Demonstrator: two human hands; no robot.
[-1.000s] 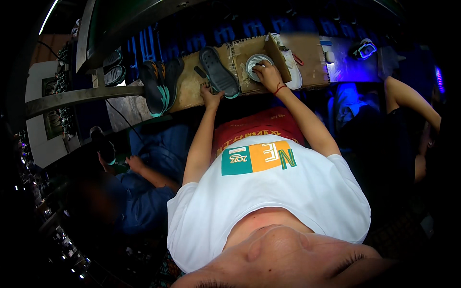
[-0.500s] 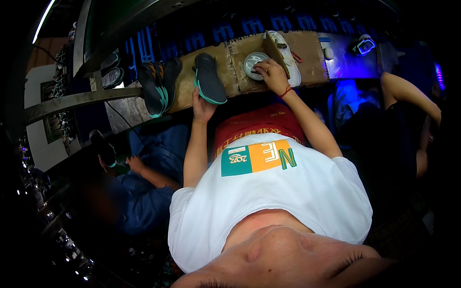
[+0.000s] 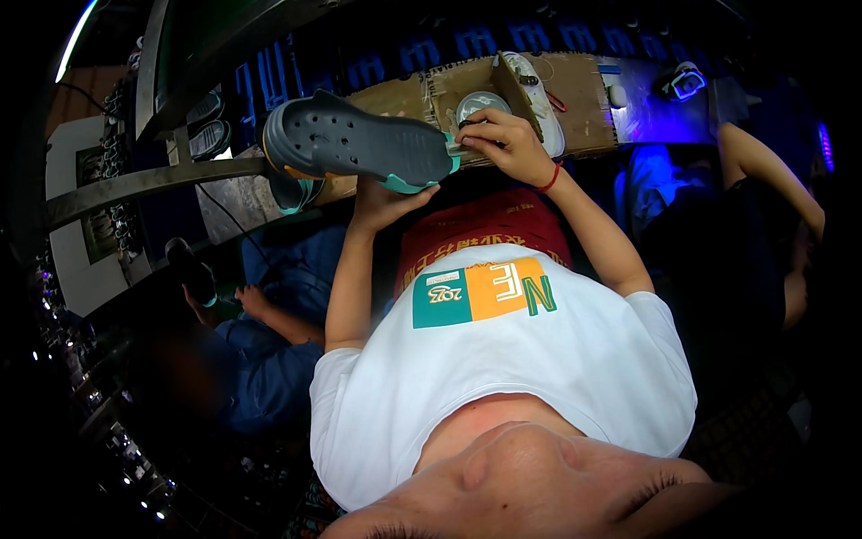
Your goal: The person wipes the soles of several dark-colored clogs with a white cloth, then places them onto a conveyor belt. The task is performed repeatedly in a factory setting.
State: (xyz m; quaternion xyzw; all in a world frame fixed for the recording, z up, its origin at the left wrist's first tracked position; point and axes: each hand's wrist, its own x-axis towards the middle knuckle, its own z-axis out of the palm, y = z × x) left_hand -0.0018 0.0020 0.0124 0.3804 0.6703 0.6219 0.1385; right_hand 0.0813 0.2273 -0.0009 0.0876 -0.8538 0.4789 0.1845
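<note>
With teal edging (image 3: 411, 188) on, the dark-grey rubbery shoe sole (image 3: 368, 144) seems unfinished at one end, left grip (image 3: 384, 203) clasping it, right grip (image 3: 505, 144) pinching something small (image 3: 456, 145) there

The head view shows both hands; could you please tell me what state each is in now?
Left hand: holding the dark grey shoe sole from beneath.
Right hand: bent at the sole's teal end; whether it grips anything cannot be told.

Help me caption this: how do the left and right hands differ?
The left hand holds the grey shoe from its near side; the right hand has bent fingers at its right end. The right hand has a red band at its wrist; the left hand shows none. Both are bare.
</note>
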